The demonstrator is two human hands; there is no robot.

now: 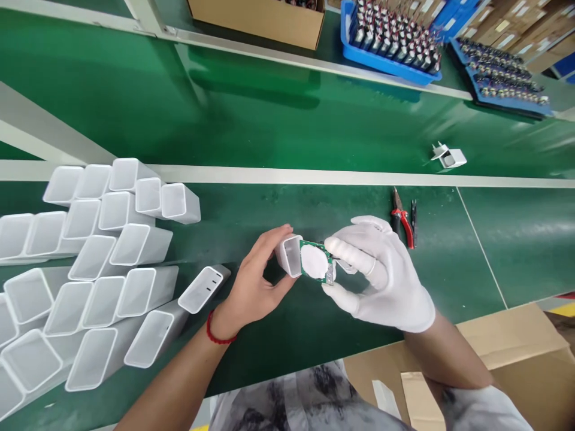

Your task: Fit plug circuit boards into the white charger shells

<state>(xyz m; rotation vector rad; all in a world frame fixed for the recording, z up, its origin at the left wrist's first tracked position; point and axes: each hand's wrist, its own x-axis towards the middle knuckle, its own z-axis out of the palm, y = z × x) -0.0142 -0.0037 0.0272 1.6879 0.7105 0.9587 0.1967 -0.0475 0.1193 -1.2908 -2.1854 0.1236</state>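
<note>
Near the middle of the green bench, my bare left hand grips a white open-ended housing between thumb and fingers, its opening facing right. My right hand, in a white glove, pinches a green circuit board with a round white pad on it. The board's left edge is at the housing's mouth; how far it reaches inside is hard to tell. A small white part shows beneath my right fingers, partly hidden.
Many white housings stand on the left, one with slots nearest my left wrist. Red-handled pliers, tweezers and a white plug adapter lie right. Blue trays sit on the shelf; a cardboard box is lower right.
</note>
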